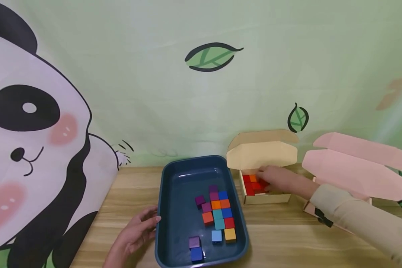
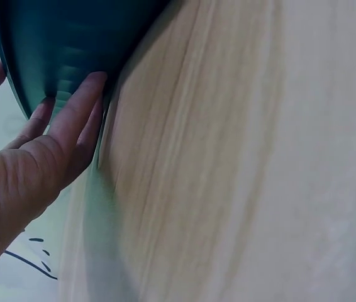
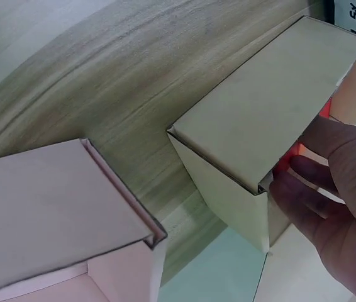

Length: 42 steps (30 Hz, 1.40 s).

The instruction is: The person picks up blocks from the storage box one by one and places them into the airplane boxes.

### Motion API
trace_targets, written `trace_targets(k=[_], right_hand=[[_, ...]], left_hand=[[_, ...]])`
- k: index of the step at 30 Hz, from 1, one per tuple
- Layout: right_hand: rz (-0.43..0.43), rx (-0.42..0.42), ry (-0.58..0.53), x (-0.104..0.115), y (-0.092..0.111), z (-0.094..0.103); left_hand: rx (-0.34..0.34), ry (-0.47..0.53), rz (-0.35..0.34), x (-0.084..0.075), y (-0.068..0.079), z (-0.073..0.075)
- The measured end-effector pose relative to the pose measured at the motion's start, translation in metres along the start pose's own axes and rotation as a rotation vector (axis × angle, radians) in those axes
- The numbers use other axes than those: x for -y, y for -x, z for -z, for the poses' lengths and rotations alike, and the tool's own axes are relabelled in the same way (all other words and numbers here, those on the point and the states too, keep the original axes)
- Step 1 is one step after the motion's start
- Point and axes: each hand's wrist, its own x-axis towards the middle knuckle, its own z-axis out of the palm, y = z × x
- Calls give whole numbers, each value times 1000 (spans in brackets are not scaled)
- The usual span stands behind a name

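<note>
My left hand (image 1: 136,232) touches the left side of the dark blue tray (image 1: 167,178), its fingers fairly straight against the outer wall. Inside the tray, several coloured cubes lie mostly toward the right, among them a yellow cube (image 1: 230,235), a light blue cube (image 1: 216,236) and a purple cube (image 1: 194,242). My right hand (image 1: 277,179) reaches into the pale yellow cardboard box (image 1: 267,199), fingers bent down beside red cubes (image 1: 249,188). In the right wrist view, the box wall hides part of the fingertips next to something red (image 3: 287,160); I cannot tell whether they pinch a cube.
Right of the yellow box, a pink cardboard box (image 1: 353,171) stands with its lid raised, partly behind my right sleeve (image 1: 358,219). A small black object (image 1: 323,217) shows near its front. Behind the wooden table (image 1: 130,186) hangs a green printed backdrop (image 1: 147,74).
</note>
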Motion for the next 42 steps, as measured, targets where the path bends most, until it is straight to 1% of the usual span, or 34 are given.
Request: trace_targets(k=[5,8,10,12,15,17,19,20,22,25,27,30,34,38,42], right_hand=[[-40,7,8,2,-2,0],[-57,-1,41,5,-5,0],[-77,-10,51,8,-7,0],[-77,-27,51,14,-9,3],[-45,-64,48,28,-15,17],[1,-88,24,43,-22,28],[57,-84,-9,61,-28,37],[81,-66,-31,70,-31,41],[117,-4,-70,89,-36,45],[166,129,-63,116,-40,45],[181,211,-30,132,-41,42],[221,296,73,148,-41,36],[244,316,189,159,-41,28],[223,330,201,163,-41,22],[216,350,204,166,-43,17]], left_hand=[[2,-12,1,-2,0,1],[8,-22,5,-3,0,2],[10,-26,8,-2,0,2],[10,-27,15,-2,0,2],[10,-19,18,-2,-2,1],[8,-17,16,-2,-2,2],[9,-22,17,-2,-2,3],[12,-23,16,-2,-2,3],[16,-25,17,-2,-2,3],[22,-25,23,-2,-2,3],[23,-25,22,-2,-2,2],[18,-24,22,-1,-3,1],[16,-21,23,-1,-4,1],[26,-24,16,1,-3,0],[12,-19,11,1,-2,0]])
